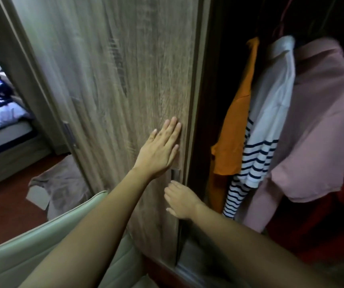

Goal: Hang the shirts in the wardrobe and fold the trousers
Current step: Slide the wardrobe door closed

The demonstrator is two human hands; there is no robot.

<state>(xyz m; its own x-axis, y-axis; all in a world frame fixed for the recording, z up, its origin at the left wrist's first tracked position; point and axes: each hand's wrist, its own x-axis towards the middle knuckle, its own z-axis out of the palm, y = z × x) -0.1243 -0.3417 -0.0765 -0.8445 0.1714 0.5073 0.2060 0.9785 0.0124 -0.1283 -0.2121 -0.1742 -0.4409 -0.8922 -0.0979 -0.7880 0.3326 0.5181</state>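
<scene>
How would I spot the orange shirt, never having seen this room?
Start at the wooden wardrobe door under the left hand; the dark opening to its right holds hanging clothes. The orange shirt hangs nearest the door's edge, left of a white top with navy stripes and a pink shirt, and it alone is orange.

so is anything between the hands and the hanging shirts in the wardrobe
Nothing visible. The wardrobe door sits left of the opening, left hand flat on it, right hand by its handle. The orange shirt, white shirt, striped shirt and pink shirt hang exposed beside it.
</scene>
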